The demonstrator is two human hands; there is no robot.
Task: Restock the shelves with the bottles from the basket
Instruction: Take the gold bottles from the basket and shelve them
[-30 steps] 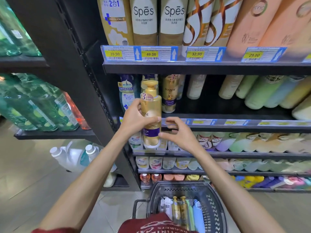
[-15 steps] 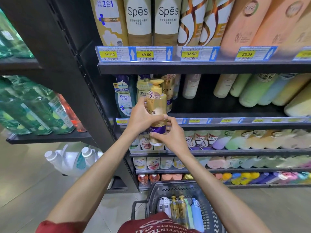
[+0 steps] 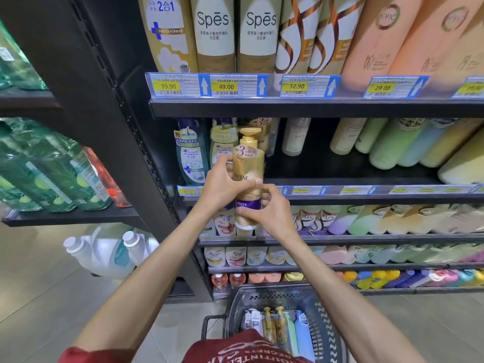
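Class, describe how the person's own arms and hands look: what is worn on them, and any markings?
Both the left hand and right hand are bare: no gloves, rings or watch show. The forearms are uncovered. A dark red sleeve edges the left upper arm, matching the red shirt with pale lettering at the bottom of the view.

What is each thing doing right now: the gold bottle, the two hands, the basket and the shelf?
Gold bottle: upright, held in the air, not yet set down.
Left hand: grips the bottle's middle.
Right hand: grips its lower part.
Basket: below the arms, with bottles inside.
Shelf: partly stocked, one bare gap.
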